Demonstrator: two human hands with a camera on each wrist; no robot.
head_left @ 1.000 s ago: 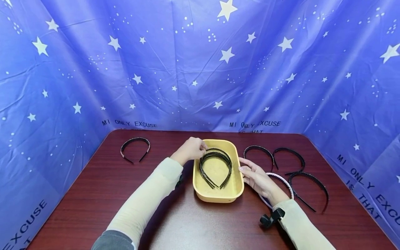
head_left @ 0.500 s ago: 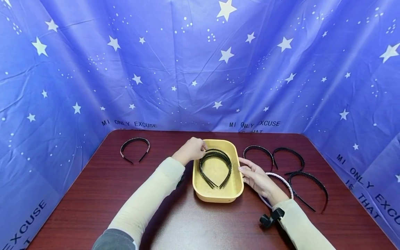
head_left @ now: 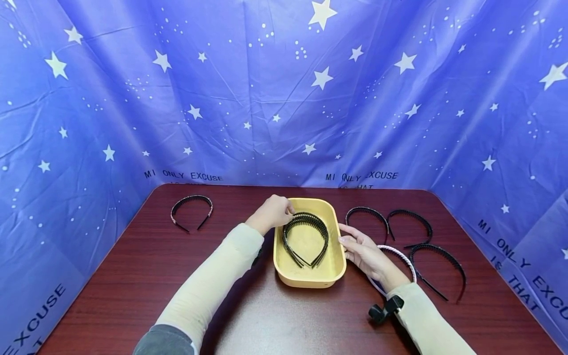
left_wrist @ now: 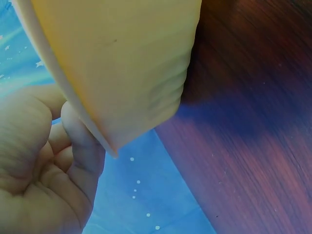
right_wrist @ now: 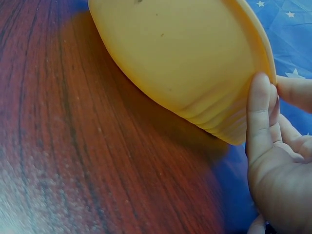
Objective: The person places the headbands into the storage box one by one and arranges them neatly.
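In the head view, a yellow plastic tub (head_left: 306, 282) sits mid-table with a stack of black toothed headbands (head_left: 327, 241) inside. My left hand (head_left: 272, 213) reaches over its far left rim and pinches a headband at the upper left of the stack; the fingertips are partly hidden. In the left wrist view, the curled fingers (left_wrist: 80, 131) lie against the tub's rim. My right hand (head_left: 366, 254) holds the tub's right side by the rim. The right wrist view shows one fingertip (right_wrist: 261, 92) pressed on its outer wall.
One headband (head_left: 192, 198) lies alone at the far left. Right of the tub lie several more: black ones (head_left: 367, 210), (head_left: 412, 214), (head_left: 443, 252) and a pink-and-white twisted one (head_left: 405, 257) partly under my right wrist. A starry blue curtain (head_left: 284, 98) encloses the table (head_left: 111, 296).
The top of the headband stack has shifted slightly down and toward me inside the tub. My left forearm has edged a little to the right; the right hand and the tub stay put.
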